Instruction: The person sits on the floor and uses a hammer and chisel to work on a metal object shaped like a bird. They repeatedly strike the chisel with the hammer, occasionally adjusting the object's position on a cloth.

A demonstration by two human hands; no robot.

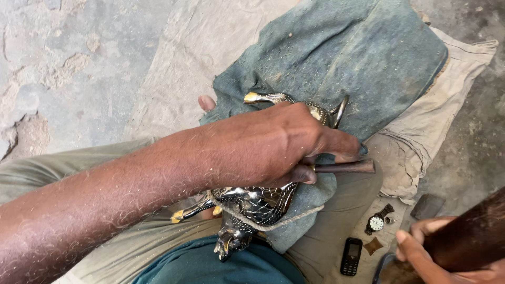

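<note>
Metal figure getting worked on over a lap

Left hand grips a tool on the figure; right hand wraps a wooden handle. Cloth underneath; watch and phone lie nearby.

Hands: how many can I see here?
2. The left hand grips a thin tool over the metal figure; the right hand, bottom right, holds a wooden handle.

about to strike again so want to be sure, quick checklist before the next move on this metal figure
1. Left hand gripping the dark rod-shaped tool: ok.
2. Right hand around the thick brown wooden mallet: ok.
3. Patterned silver and gold metal figure lying on the blue-grey cloth: ok.
4. Thin rope running across the figure: ok; tightness cannot tell.
5. Tool tip against the figure: cannot tell, hand hides it.
6. Wristwatch and black phone apart from the figure: ok.
</note>
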